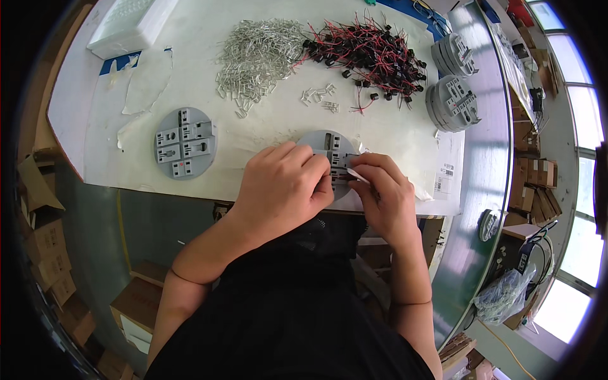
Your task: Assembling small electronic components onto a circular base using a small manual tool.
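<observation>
At the table's near edge lies a round grey fixture (334,140) with raised blocks and slots, partly covered by my hands. My left hand (288,177) rests over its left side, fingers curled in and pressed together; whatever they grip is hidden. On the fixture's right side my right hand (387,196) pinches a thin whitish strip (356,174) between thumb and fingers, its tip pointing toward the blocks. To the left lies a second round grey fixture (185,143) with similar blocks, untouched.
Beyond my hands are a heap of small silvery bent pieces (259,60), a few loose ones (321,95), and a pile of small black round parts with red wires (373,57). Stacked grey fixtures (453,104) stand at right; a white foam box (130,28) sits far left.
</observation>
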Demonstrator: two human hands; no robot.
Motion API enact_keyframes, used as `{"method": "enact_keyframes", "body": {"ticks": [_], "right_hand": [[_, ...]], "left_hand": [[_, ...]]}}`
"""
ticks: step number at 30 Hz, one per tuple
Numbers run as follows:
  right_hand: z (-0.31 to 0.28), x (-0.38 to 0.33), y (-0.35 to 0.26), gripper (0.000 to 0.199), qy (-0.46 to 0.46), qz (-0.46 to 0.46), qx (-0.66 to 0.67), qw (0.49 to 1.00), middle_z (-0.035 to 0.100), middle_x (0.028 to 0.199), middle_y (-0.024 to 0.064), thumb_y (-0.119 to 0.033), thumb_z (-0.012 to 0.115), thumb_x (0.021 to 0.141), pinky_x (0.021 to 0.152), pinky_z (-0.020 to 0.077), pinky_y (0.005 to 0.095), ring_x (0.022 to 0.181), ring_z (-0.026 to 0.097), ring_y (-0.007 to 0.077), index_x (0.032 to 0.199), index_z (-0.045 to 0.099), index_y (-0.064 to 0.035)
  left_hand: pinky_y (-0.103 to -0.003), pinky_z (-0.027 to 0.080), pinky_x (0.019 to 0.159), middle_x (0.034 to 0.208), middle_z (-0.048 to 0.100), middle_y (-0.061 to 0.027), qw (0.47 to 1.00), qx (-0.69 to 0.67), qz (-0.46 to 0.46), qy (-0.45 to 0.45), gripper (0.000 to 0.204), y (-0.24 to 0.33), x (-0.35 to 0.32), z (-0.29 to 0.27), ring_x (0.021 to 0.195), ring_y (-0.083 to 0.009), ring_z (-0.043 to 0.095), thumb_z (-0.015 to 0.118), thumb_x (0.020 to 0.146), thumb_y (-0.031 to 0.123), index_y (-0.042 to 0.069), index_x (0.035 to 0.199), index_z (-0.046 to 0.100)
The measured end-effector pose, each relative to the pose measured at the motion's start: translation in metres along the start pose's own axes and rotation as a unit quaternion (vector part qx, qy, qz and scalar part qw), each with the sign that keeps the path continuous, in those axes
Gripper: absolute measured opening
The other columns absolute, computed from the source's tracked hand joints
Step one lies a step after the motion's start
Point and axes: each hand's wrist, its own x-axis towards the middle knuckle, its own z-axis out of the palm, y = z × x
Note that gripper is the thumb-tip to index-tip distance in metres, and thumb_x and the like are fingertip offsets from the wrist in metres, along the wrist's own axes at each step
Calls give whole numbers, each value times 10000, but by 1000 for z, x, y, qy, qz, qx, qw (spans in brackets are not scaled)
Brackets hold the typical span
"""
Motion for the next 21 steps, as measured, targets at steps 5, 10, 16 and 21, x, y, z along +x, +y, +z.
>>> {"method": "enact_keyframes", "body": {"ticks": [5,10,16,21], "right_hand": [[-8,8,-17,203,-35,-58,-131,989,755,1101,67,59,806,832,673,593,316,822,753,225,1013,741,-7],[-12,9,-13,175,-82,-12,-76,994,764,1056,80,62,795,828,663,599,340,760,742,234,988,785,-8],[-8,7,-5,175,-84,7,-48,995,767,1062,86,23,806,839,635,592,342,717,728,241,1008,802,-20],[17,-25,-23,173,8,-90,-196,977,756,1089,111,-49,814,878,629,585,329,712,731,225,1042,779,-7]], "left_hand": [[-381,510,618,792,604,-31,998,-64,-7,20,176,-4,-1,7,717,-227,629,815,787,120,98,841,649],[-409,523,669,807,590,-44,986,-151,-55,38,222,-8,-4,15,786,-274,633,835,782,133,101,862,630],[-413,522,689,837,591,-43,981,-167,-76,65,278,-9,-7,25,806,-276,629,874,783,137,103,884,617],[-411,526,711,861,595,-42,983,-154,-60,83,303,-9,-8,31,824,-273,630,887,809,184,106,901,609]]}}
